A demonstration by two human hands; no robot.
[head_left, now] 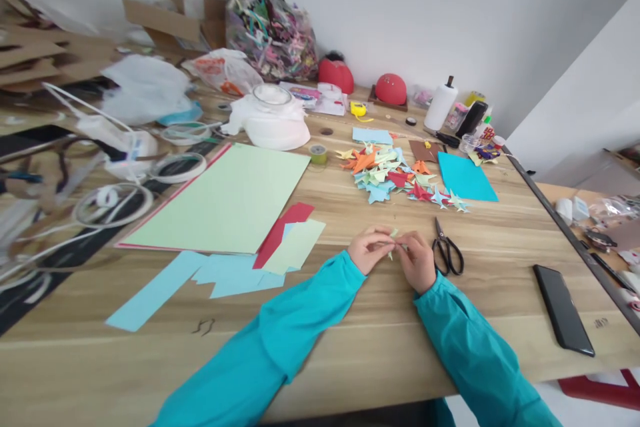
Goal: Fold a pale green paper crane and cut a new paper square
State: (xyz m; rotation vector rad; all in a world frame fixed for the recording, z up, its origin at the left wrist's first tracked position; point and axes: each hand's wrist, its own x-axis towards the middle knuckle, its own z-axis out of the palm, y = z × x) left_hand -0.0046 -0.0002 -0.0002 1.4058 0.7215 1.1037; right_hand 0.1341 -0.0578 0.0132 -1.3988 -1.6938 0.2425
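Observation:
Both my hands meet over the wooden table (350,320), fingers pinched together on a small pale green folded paper piece (394,235). My left hand (369,248) grips its left side and my right hand (419,260) its right side. Both arms wear teal sleeves. Black scissors (447,251) lie on the table just right of my right hand. A pile of several folded paper shapes (395,177) in orange, green, blue and red lies beyond my hands.
A large pale green sheet (225,200) lies to the left, with red, green and light blue offcuts (220,273) below it. A cyan sheet (466,177) lies at the right, a black phone (563,308) near the right edge. Tape rolls, bags and cardboard crowd the back left.

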